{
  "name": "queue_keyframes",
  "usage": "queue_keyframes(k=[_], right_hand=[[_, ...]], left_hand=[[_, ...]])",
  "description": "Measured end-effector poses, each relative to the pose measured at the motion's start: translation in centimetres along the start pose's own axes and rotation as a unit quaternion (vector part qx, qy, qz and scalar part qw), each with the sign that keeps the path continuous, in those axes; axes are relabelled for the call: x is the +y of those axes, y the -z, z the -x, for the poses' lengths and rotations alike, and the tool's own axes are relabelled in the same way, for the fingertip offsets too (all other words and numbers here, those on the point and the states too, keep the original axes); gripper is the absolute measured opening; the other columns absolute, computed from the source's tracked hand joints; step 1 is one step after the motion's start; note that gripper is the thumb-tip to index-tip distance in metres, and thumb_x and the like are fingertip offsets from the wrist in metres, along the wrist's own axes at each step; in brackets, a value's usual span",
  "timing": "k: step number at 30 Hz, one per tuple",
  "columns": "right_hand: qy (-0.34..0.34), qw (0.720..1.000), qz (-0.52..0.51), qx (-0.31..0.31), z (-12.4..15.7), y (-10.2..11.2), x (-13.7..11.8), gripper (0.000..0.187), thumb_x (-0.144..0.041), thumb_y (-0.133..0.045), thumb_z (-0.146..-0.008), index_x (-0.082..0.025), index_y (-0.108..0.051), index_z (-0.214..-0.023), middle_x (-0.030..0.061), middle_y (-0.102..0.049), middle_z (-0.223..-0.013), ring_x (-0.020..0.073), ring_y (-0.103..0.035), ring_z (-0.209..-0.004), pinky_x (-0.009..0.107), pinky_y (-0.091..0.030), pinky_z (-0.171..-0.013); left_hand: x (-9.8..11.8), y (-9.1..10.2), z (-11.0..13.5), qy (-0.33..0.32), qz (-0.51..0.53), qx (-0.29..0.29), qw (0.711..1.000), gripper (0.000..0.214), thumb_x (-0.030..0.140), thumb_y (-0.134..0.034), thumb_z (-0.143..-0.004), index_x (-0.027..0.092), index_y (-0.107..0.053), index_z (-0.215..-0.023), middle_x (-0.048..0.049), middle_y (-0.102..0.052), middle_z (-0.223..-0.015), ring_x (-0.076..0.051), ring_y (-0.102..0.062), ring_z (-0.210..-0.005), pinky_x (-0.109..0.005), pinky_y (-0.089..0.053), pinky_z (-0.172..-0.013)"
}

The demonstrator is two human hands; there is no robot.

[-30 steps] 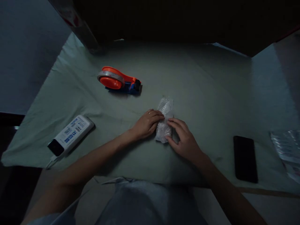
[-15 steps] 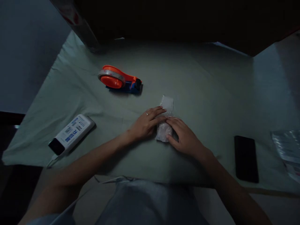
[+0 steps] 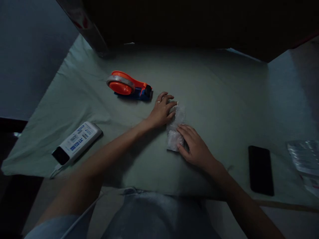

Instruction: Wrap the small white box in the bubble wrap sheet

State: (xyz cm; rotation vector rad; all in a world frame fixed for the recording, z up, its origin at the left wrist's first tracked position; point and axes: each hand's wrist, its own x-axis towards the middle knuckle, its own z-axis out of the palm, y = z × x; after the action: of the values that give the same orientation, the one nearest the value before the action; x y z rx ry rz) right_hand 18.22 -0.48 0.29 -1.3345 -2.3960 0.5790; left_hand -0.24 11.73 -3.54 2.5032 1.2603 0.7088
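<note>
Bubble-wrap packet [image 3: 176, 119]: one, clear and narrow, lying flat at the centre of the cloth, long axis twelve to six o'clock; thin dark edge at its six-o'clock end. Clock directions below are taken from this packet.

Left hand [image 3: 161, 111]: at ten to eleven o'clock, palm down, ring on one finger. Fingers loosely spread and bent; forefinger tip and thumb at the packet's upper left edge. Whether they pinch it, cannot tell. Forearm slants in from eight o'clock.

Right hand [image 3: 194, 146]: at four o'clock, half open, thumb apart from the fingers. Fingertips rest on the packet's right side, thumb tip lower down on the same side; grip not closed. Forearm slants in from five o'clock.

Tape dispenser [image 3: 128, 86]: orange and blue, with roll, between ten and eleven o'clock, near the left hand but apart from it.

Power bank [image 3: 78, 141]: white, blue print, dark end, cable attached; between eight and nine o'clock.

Phone [image 3: 261, 170]: black, face dark, four o'clock.

Plastic bag [image 3: 304, 156]: shiny, between three and four o'clock, at the picture's edge.

Cloth [image 3: 219, 99]: pale green, creased at left, covering the table.

Large box [image 3: 186, 23]: very dark, twelve o'clock.

Wall [image 3: 32, 59]: blue-grey, ten o'clock. Room dim.
</note>
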Motion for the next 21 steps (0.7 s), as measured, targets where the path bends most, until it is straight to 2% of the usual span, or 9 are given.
queue_keyframes(k=[4,6,11,16,21], right_hand=[[-0.003,1.0,0.004,0.0,0.1,-0.1,0.0,0.048,-0.027,-0.048,-0.086,-0.009,-0.045,-0.13,0.018,-0.051,-0.134,0.0293,-0.042,-0.129,0.051,-0.038,-0.108],[-0.008,1.0,0.005,-0.003,0.1,-0.2,-0.1,0.049,-0.027,-0.048,-0.085,-0.008,-0.046,-0.13,0.0182,-0.051,-0.134,0.0294,-0.041,-0.129,0.051,-0.037,-0.109],[-0.009,1.0,0.004,-0.013,0.0,-0.1,-0.2,0.051,-0.028,-0.048,-0.085,-0.005,-0.046,-0.131,0.0187,-0.049,-0.137,0.0289,-0.04,-0.131,0.049,-0.035,-0.111],[-0.003,0.999,0.008,-0.048,-0.3,0.2,0.2,0.056,-0.027,-0.047,-0.085,-0.008,-0.04,-0.137,0.0158,-0.041,-0.146,0.0269,-0.03,-0.139,0.049,-0.03,-0.113],[0.005,0.998,-0.003,-0.07,-0.7,0.6,0.5,0.055,-0.028,-0.047,-0.085,-0.01,-0.04,-0.137,0.014,-0.046,-0.142,0.0255,-0.03,-0.139,0.048,-0.031,-0.113]], left_hand=[[0.2,-0.9,-1.4,0.005,-0.022,0.0,1.0,0.019,0.02,-0.06,-0.077,0.015,-0.062,-0.095,-0.0133,-0.043,-0.134,-0.034,-0.021,-0.135,-0.05,-0.024,-0.112],[0.2,-1.1,-1.5,0.015,-0.028,0.014,0.999,0.016,0.021,-0.059,-0.078,0.016,-0.061,-0.093,-0.013,-0.041,-0.135,-0.033,-0.021,-0.136,-0.05,-0.024,-0.112],[0.1,-1.1,-0.9,0.039,-0.027,0.032,0.998,0.01,0.024,-0.057,-0.083,0.016,-0.06,-0.088,-0.0127,-0.038,-0.139,-0.032,-0.019,-0.138,-0.05,-0.021,-0.113],[-0.3,-1.2,-0.4,0.085,-0.004,0.072,0.994,0.008,0.024,-0.057,-0.083,0.017,-0.059,-0.083,-0.0106,-0.037,-0.14,-0.031,-0.019,-0.138,-0.05,-0.017,-0.114],[-1.0,-1.6,0.0,0.097,-0.017,0.095,0.991,0.003,0.019,-0.057,-0.079,0.017,-0.058,-0.08,-0.0107,-0.043,-0.134,-0.032,-0.023,-0.135,-0.051,-0.02,-0.113]])
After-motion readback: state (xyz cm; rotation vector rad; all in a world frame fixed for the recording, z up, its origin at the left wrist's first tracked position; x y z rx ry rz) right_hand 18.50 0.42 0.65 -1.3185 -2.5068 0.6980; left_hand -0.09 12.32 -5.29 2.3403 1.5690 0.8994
